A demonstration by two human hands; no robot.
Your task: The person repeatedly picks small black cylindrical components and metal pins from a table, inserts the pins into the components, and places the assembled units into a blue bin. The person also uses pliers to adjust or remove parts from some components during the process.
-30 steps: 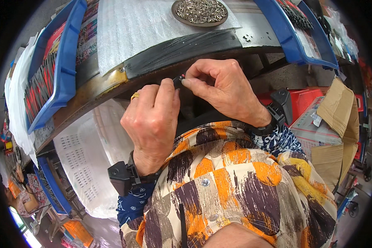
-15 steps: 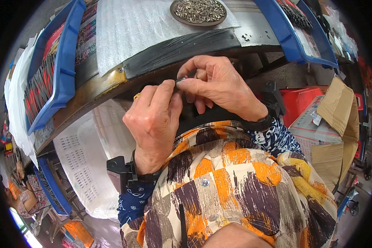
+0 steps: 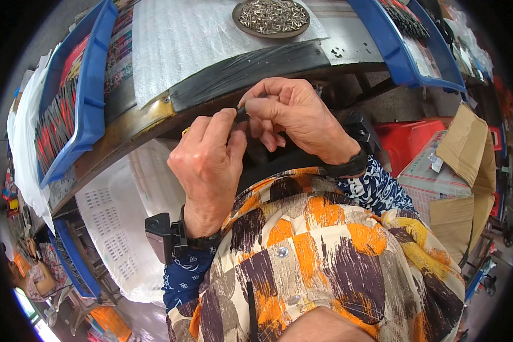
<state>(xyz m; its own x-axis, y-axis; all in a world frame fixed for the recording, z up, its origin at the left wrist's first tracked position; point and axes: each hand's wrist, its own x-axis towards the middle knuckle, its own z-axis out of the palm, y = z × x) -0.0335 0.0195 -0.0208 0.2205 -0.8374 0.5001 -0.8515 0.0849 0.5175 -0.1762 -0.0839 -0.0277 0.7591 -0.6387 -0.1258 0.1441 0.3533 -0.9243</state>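
My left hand (image 3: 206,157) and my right hand (image 3: 299,117) meet fingertip to fingertip just off the front edge of the workbench. Between them is a small dark piece (image 3: 241,114), mostly covered by the fingers, so its kind does not show. The left thumb and forefinger are closed on it. My right thumb and forefinger pinch at its other side, with the remaining right fingers curled below. Beyond the hands, a round brown dish (image 3: 235,21) of small silvery metal pieces (image 3: 275,16) rests on white foam sheeting (image 3: 182,48).
A blue bin (image 3: 91,85) with thin black and red strips stands at left. Another blue bin (image 3: 390,43) at right holds dark strips. Right of me are an open cardboard box (image 3: 467,142) and something red (image 3: 407,137). A co-worker (image 3: 40,276) sits far left.
Both hands have shifted slightly left, still together. The right fingers have curled in a little, and a red bit seen at the fingertips before is now hidden.
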